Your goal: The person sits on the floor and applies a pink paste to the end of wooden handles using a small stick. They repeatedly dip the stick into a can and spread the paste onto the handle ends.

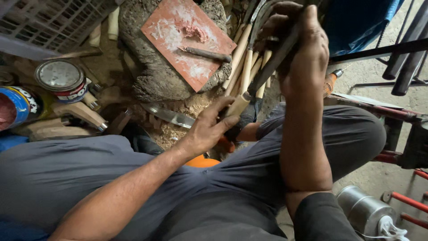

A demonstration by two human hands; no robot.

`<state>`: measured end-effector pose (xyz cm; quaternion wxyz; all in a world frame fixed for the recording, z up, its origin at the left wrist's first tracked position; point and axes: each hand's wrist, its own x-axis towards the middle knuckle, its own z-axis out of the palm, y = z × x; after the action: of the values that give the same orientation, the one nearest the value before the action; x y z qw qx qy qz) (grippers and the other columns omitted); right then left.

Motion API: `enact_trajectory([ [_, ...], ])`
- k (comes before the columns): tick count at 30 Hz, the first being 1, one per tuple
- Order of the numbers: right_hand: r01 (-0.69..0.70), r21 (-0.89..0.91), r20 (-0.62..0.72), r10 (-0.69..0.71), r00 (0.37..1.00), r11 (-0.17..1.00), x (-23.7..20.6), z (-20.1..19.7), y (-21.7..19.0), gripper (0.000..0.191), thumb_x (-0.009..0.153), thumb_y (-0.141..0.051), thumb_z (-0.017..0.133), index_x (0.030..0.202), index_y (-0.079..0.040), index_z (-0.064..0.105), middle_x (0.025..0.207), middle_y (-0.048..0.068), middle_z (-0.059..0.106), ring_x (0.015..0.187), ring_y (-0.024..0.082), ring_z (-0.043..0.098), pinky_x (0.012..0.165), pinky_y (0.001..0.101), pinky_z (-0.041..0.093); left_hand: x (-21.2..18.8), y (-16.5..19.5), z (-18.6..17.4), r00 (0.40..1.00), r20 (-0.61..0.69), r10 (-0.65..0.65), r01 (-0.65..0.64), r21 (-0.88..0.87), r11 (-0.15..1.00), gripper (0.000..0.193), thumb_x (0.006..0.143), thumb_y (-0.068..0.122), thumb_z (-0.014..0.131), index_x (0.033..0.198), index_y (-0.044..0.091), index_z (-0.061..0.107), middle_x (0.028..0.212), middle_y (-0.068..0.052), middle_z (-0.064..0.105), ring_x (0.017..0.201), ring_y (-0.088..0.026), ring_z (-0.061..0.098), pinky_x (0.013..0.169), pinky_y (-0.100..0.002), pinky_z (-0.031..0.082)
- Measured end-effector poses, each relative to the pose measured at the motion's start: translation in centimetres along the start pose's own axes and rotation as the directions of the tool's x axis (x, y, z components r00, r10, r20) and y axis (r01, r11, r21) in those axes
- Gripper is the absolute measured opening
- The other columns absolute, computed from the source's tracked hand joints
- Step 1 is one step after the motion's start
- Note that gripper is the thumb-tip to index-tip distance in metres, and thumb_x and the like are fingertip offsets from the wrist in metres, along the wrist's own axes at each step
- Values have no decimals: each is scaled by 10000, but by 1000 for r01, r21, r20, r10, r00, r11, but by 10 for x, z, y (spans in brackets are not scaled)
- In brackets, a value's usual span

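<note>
Nearest us are our grey trousers (89,178), knees apart, with the right forearm rising across them. Our right hand (296,49) has its grip closed around a long dark metal file (274,60), held up over a bundle of pale wooden handles (247,62). Our left hand (207,127) wraps its fingers around the end of one wooden handle (238,105), low beside the sawdust (191,111). Just left of that hand lies a knife blade (169,116). Behind it, a red board (187,42) rests on a tree stump (156,80), and a tin can (60,80) stands well to the left.

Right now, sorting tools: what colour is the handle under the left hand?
Pale wood handle, head view.
</note>
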<state>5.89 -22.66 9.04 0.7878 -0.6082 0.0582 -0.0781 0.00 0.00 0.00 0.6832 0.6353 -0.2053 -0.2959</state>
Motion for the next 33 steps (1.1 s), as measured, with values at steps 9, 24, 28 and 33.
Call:
enact_trajectory([
  [9,165,-583,21,-188,982,796,-5,-25,1,384,1182,-328,563,1005,-8,680,892,10,627,786,67,555,702,226,440,13,2,-2,988,-131,87,-37,340,940,407,947,267,754,1275,78,606,1150,-94,692,1039,-249,668,872,-404,590],
  [24,599,-528,118,-647,754,602,-52,25,-97,221,1146,-182,625,991,-25,640,809,68,590,667,183,546,582,319,407,7,87,-60,614,-179,769,-390,778,493,383,1050,215,777,1340,7,636,1305,-126,564,1212,-310,600,1005,-436,616],
  [28,703,-536,245,-712,659,466,-60,104,-67,147,1103,-122,611,991,-28,631,832,97,601,708,239,587,612,367,444,-8,65,-61,507,-140,851,-296,898,324,373,978,226,825,1263,113,614,1296,-105,563,1230,-281,588,1054,-473,566],
  [33,642,-674,398,-553,732,365,-26,129,38,67,1051,-47,592,992,-32,620,861,134,614,760,309,638,650,427,489,-31,8,-105,839,-396,373,66,754,654,1129,589,272,981,1450,-183,412,1342,-310,550,1216,-455,541,1019,-550,473],
])
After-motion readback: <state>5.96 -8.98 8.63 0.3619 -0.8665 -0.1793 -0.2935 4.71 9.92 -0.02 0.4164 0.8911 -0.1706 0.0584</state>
